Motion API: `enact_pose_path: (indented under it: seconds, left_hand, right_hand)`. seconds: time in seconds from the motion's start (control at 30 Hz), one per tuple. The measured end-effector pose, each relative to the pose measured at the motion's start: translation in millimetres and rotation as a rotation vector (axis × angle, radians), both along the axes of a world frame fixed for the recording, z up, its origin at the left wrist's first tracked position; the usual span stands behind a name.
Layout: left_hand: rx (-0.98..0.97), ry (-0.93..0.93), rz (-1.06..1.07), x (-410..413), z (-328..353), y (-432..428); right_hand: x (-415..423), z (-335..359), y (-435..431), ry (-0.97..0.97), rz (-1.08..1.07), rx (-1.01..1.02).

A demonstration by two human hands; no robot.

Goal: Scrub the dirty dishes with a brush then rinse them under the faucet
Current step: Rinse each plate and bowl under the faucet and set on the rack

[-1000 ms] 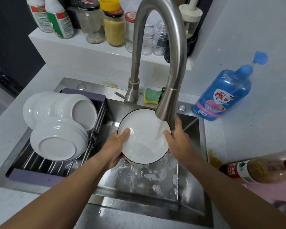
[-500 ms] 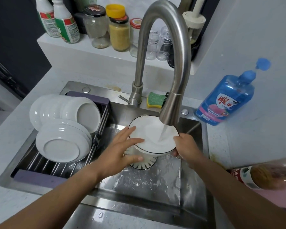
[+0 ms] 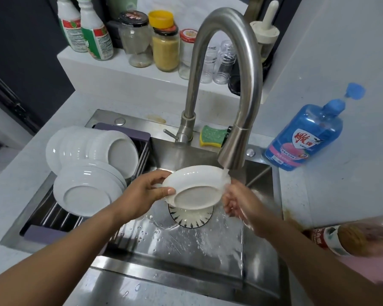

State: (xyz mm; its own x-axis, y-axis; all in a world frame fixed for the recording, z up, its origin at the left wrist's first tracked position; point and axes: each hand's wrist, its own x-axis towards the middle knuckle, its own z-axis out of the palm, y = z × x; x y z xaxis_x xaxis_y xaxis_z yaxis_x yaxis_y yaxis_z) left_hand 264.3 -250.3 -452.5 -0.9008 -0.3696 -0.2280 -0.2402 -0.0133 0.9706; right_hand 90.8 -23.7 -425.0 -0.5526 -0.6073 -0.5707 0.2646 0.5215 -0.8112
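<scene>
**A:** Where is the plate (image 3: 195,195), and how will it handle?

**B:** It's between the two grips, held above the sink (image 3: 186,261), with its right edge under the faucet (image 3: 232,149) stream. I judge it to be glazed ceramic: stiff, fairly light, breakable, and slick while wet.

**A:** Best place to take hold?

**B:** The rim, with the thumb on one face and the fingers on the other. The left grip (image 3: 150,191) does that now, pinching the left rim with its thumb on the underside. A patterned bowl (image 3: 190,220) sits just below the grips, so a slip could chip both.

**A:** And the right grip (image 3: 239,204)?

**B:** It's at the right rim, in the water and blurred. I cannot tell whether it clasps the plate or only rubs it.

**A:** What differs from before?

**B:** Half a second ago the plate's inside faced up under the stream, and the left grip's fingers lay spread over the rim. Now the plate is turned over, foot ring toward the camera, and the left grip has closed on it. The stacked plates (image 3: 86,193) left of the left grip lie unchanged.
</scene>
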Motion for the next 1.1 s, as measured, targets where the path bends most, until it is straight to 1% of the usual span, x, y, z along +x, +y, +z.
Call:
enact_pose_path:
  seconds: [0.07,0.13,0.27,0.37,0.43,0.53,0.67,0.73,0.83,0.97,1.1]
  left_hand:
    - [0.040,-0.026,0.034,10,4,-4]
    - [0.025,-0.045,0.080,20,12,-9]
    - [-0.123,-0.078,0.216,41,31,-27]
    - [-0.270,-0.110,0.299,57,49,-42]
    - [-0.315,-0.105,0.346,71,62,-51]
    - [-0.324,-0.114,0.402,95,75,-65]
    - [-0.279,-0.134,0.412,130,76,-82]
    - [-0.312,-0.175,0.466,143,69,-90]
    - [-0.352,-0.200,0.539,160,52,-105]
    - [-0.343,-0.234,0.590,178,29,-116]
    - [-0.342,-0.268,0.585,190,5,-121]
  right_hand:
    - [14,-2,-1,0.058,0.026,-0.044]
    - [25,-2,-7,0.141,0.025,-0.085]
    - [41,6,-34,0.178,0.037,-0.196]
    - [51,10,-57,0.208,0.029,-0.220]
    - [61,14,-72,0.255,0.026,-0.252]
    - [79,18,-95,0.263,0.032,-0.274]
    - [106,15,-133,0.339,0.053,-0.228]
    - [120,11,-151,0.349,0.035,-0.218]
    - [140,-2,-174,0.388,0.062,-0.182]
    - [160,-22,-189,0.415,0.113,-0.063]
    - [174,-35,-193,0.426,0.146,0.032]
